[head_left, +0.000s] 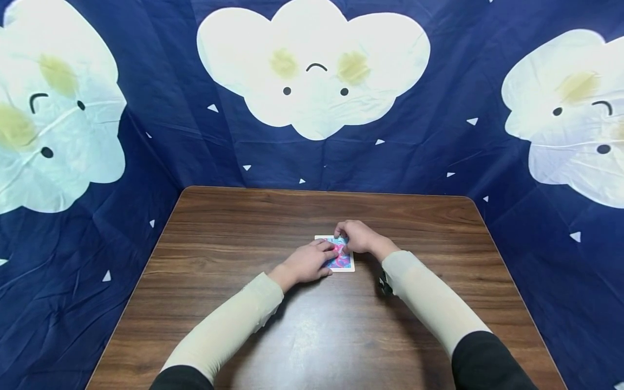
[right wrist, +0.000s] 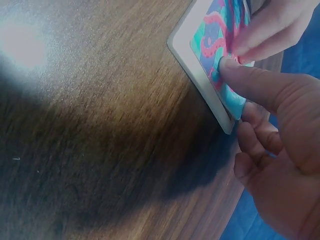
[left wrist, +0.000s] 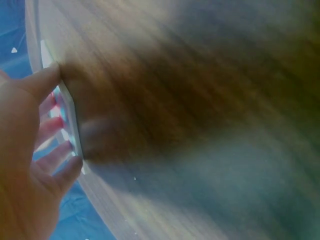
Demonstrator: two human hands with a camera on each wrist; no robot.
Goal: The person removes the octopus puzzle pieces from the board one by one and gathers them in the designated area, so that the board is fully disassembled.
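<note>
A small flat board [head_left: 347,269] with a white rim and a pink, teal and purple picture lies on the wooden table. Across its left part rests my left hand [head_left: 307,262], fingers spread and relaxed over the picture. In the left wrist view, that thumb and several fingertips lie along the board's white rim [left wrist: 77,130]. My right hand [head_left: 359,236] is at the far right corner. The right wrist view has its thumb on top of the teal picture corner [right wrist: 232,100] and curled fingers at the edge, pinching it. That corner stands slightly above the white rim [right wrist: 202,75].
The brown wooden table [head_left: 219,227] spreads out around the board. Dark blue cloth [head_left: 166,130] with white clouds hangs behind the table and along both sides. Pale sleeves [head_left: 229,317] cover both forearms, and a small black device [head_left: 385,284] sits under the right wrist.
</note>
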